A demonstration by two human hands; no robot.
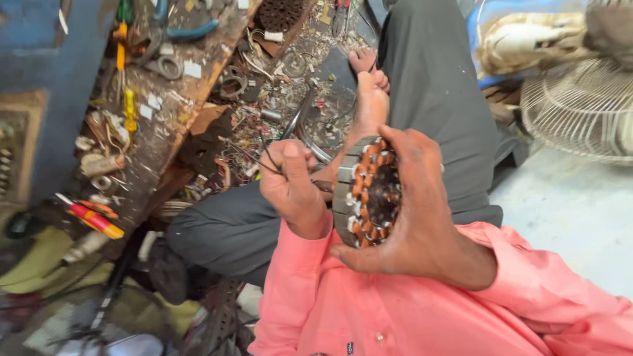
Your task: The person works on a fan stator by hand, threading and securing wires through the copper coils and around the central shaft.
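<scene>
The right hand [422, 211] held a round motor stator [367, 192] with copper coils, up in front of the pink shirt [395, 310]. Its fingers were curled around the rim, thumb below. The left hand [290, 188], just beside the stator, pinched thin dark wires [260, 155] with fingers pressed together. A messy workbench [165, 125] sat behind.

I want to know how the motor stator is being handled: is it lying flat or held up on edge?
On edge. The right hand grips the stator by its rim, copper windings facing the left hand, which pinches thin dark wires.
</scene>
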